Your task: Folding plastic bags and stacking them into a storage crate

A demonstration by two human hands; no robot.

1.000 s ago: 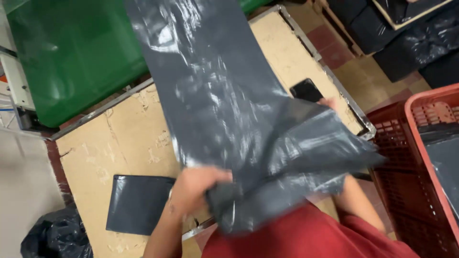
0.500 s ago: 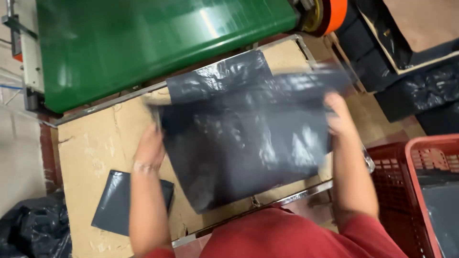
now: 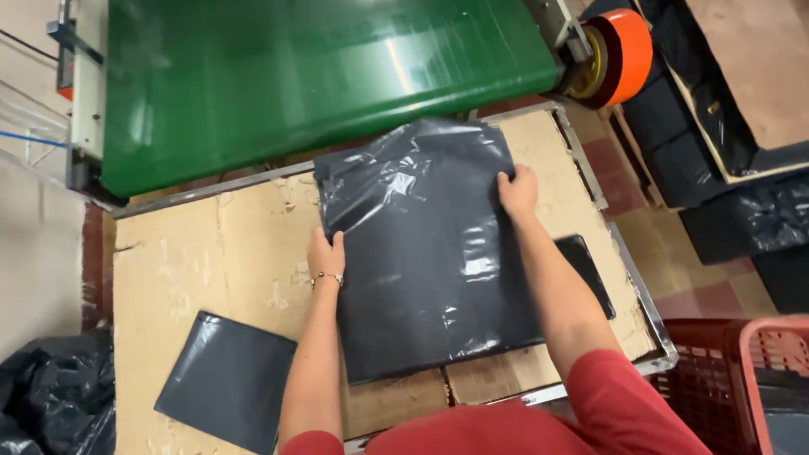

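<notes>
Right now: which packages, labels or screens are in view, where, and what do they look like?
Large dark grey plastic mailer bag: centre of the table, flat, glossy, left hand and right hand on its edges.
Smaller grey mailer: table's front left, flat, matte.
No labels or screens visible.
</notes>
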